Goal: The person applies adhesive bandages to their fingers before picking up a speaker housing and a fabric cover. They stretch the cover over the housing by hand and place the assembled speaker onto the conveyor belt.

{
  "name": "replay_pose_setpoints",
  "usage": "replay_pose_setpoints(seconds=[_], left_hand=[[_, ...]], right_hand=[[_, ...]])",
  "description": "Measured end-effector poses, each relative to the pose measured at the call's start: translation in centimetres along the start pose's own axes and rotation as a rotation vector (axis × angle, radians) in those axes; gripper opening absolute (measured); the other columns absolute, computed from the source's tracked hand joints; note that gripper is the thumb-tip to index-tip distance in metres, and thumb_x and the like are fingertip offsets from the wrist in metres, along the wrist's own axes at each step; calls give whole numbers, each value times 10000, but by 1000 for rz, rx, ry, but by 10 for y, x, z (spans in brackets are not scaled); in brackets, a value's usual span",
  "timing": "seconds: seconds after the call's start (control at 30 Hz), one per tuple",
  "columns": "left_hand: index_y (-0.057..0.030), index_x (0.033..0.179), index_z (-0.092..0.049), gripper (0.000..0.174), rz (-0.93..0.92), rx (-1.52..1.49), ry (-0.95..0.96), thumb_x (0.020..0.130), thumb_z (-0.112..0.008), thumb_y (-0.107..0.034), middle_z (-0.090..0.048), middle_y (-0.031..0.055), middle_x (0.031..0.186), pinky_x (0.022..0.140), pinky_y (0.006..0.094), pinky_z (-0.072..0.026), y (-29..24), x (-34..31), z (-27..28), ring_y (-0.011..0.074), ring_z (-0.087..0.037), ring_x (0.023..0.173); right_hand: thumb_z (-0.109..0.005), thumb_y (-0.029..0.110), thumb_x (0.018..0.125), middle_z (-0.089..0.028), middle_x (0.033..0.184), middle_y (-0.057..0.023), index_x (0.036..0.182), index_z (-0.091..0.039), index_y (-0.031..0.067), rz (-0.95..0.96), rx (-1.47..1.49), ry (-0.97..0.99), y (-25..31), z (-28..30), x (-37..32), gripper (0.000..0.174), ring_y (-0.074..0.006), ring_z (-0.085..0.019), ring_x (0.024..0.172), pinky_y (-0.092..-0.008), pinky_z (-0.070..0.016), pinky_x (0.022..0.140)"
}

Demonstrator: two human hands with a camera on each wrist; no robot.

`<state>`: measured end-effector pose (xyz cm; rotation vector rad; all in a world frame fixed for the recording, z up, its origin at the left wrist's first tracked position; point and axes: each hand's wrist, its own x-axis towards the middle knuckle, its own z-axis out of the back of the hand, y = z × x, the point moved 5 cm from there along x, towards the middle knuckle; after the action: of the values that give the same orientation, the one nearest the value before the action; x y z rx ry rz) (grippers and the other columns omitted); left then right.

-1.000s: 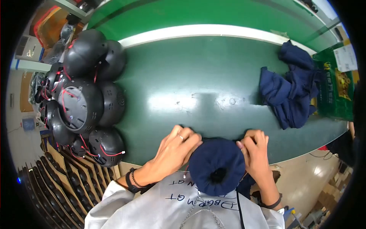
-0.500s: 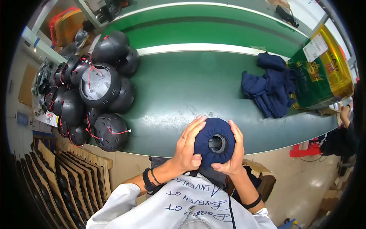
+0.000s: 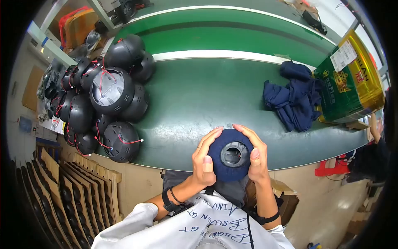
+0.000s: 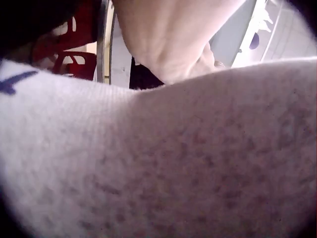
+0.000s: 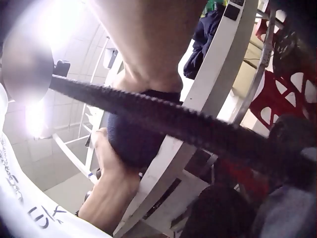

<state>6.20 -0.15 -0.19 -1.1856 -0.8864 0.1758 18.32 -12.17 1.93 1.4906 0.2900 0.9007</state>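
Note:
A round black plastic shell wears a navy fabric cover, close to the person's body at the table's front edge. Its ring-shaped opening faces up, with the black rim bare inside the fabric. My left hand holds the covered shell from the left, fingers curved along its side. On the opposite side my right hand grips it, thumb near the opening. In the right wrist view the navy cover shows between both hands, behind a dark strap. A pale sleeve fills most of the left wrist view.
Several black round shells with red wires are piled at the table's left. A heap of navy fabric lies at the right, beside a green and gold tin. Racks with cardboard dividers stand on the floor at lower left.
The covered shell was turned and brought forward from the chest. Its gathered fabric opening has widened, and the black rim now shows. Both hands shifted around its sides.

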Motion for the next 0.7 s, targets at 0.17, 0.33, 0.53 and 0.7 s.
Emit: replay_pose_setpoints(seconds=[0.17,0.33,0.53,0.7], left_hand=[[104,1386,-525,665,131,-33,66,1059,-258,-409,-573,251,1416,1154,436,-375,8,-2,0,350,-530,1349],[78,1395,-541,554,150,-89,96,1053,-330,-303,-557,256,1433,1152,445,-381,-1,5,6,383,-535,1350],[79,1288,-610,507,-27,0,57,991,-377,-260,-612,274,1312,1074,449,-451,-4,8,7,389,-598,1238],[76,1181,-629,462,41,-29,5,976,-351,-231,-629,270,1247,1070,442,-449,4,7,8,383,-607,1205]], right_hand=[[-423,609,1012,-649,1308,-248,1330,-607,-75,-63,4,23,-4,2,-2,777,-335,-636,1224,-413,-462,1058],[-440,555,1024,-656,1289,-231,1311,-605,-60,-72,0,20,1,5,-7,699,-325,-636,1218,-408,-464,1050],[-441,603,1007,-657,1252,-234,1266,-622,-66,97,-83,-33,7,-4,-6,739,-358,-637,1194,-410,-468,1041],[-434,663,987,-650,1288,-270,1278,-621,-98,47,-74,20,8,-4,0,836,-366,-637,1218,-409,-471,1050]])
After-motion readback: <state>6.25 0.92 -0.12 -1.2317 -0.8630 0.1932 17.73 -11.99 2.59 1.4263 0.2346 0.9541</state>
